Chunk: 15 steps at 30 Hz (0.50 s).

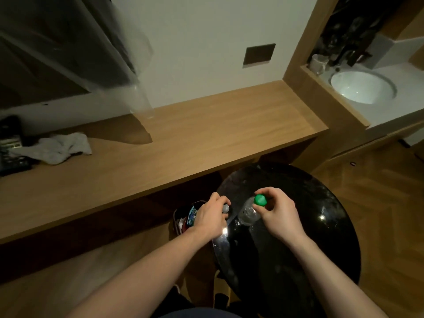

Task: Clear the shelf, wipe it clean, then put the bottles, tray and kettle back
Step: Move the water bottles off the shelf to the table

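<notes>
Two bare hands reach forward over a round, glossy black surface at the lower right of the scene, seen from above.

At about nine o'clock, at the far left of the long wooden shelf, a dark object sits half in shadow; what it is cannot be told. Just beside it, toward the right, lies a crumpled pale cloth. The wooden top runs on toward three o'clock under a white wall.

At about six o'clock, below the shelf's front edge, a small bin holds some colourful wrappers, partly hidden by the left hand. That hand is curled, its fingers pinching a small grey cap, apparently the top of a clear bottle that is too dim to make out.

Just right of it, the right hand grasps the neck of a clear plastic bottle, thumb and fingers closed round its green cap. The bottle stands on the black surface, tilted toward the viewer's left.

At about two o'clock, past a wooden frame, a white washbasin is set in a pale counter, with a glass near its left.
</notes>
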Each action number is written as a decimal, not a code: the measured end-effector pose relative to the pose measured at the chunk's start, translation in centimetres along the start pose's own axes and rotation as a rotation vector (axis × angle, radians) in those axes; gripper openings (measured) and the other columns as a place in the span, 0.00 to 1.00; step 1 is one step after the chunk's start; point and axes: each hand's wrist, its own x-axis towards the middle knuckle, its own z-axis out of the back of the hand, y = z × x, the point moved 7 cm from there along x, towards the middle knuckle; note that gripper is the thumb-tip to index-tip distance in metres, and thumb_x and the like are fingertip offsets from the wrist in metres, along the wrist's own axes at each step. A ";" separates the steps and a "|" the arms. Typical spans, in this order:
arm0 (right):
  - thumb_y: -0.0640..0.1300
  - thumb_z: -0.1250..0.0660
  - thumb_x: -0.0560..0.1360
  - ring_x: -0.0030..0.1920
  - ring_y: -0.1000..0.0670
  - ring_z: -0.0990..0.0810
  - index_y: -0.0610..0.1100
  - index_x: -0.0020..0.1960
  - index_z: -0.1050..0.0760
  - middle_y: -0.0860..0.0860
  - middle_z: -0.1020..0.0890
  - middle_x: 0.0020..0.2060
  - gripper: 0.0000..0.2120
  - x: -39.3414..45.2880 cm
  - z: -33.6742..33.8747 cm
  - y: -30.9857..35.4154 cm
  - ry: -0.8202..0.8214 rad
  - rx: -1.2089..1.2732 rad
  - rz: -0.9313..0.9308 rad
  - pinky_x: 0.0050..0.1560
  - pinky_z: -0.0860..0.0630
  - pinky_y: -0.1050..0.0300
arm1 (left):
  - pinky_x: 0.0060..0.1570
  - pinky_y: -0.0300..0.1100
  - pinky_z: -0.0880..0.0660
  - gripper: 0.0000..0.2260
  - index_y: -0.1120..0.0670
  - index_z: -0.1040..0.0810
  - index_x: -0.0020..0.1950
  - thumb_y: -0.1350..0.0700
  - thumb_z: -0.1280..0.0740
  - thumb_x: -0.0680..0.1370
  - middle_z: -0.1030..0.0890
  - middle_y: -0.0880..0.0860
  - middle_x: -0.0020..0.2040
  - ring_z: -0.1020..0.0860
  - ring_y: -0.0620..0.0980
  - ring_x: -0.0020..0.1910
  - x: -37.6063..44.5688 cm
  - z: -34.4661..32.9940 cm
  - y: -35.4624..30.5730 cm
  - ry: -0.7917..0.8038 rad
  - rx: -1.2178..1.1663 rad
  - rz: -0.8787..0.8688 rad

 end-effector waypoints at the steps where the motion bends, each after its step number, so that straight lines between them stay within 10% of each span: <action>1: 0.45 0.23 0.74 0.54 0.60 0.23 0.58 0.58 0.23 0.61 0.22 0.52 0.17 0.9 -0.1 -0.2 0.018 0.002 0.016 0.54 0.25 0.64 | 0.57 0.43 0.22 0.15 0.43 0.26 0.65 0.56 0.30 0.80 0.30 0.42 0.61 0.23 0.45 0.53 0.1 -0.3 0.0 -0.009 -0.017 0.023; 15: 0.43 0.25 0.75 0.55 0.57 0.22 0.57 0.60 0.22 0.59 0.22 0.55 0.17 8.7 -3.8 0.8 0.213 -0.008 0.191 0.58 0.20 0.56 | 0.71 0.49 0.27 0.28 0.44 0.41 0.82 0.53 0.35 0.83 0.43 0.41 0.80 0.30 0.50 0.73 -2.1 -1.0 -0.7 0.029 -0.002 0.030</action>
